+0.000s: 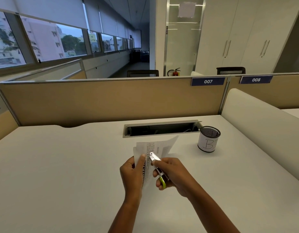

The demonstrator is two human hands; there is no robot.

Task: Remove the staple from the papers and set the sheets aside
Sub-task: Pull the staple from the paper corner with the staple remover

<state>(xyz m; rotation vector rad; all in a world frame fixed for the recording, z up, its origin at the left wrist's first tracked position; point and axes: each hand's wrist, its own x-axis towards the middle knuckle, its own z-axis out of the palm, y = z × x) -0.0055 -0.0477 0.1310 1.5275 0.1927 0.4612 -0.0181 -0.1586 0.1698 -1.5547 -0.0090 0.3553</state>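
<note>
Now both hands: papers [155, 150], staple remover [158, 165]

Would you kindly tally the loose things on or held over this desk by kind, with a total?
Stapled paper bundle, held in the left hand: 1
Staple remover, held in the right hand: 1
Mesh pen cup on the desk: 1
Total: 3

Printed papers [153, 152] upright above desk
</note>
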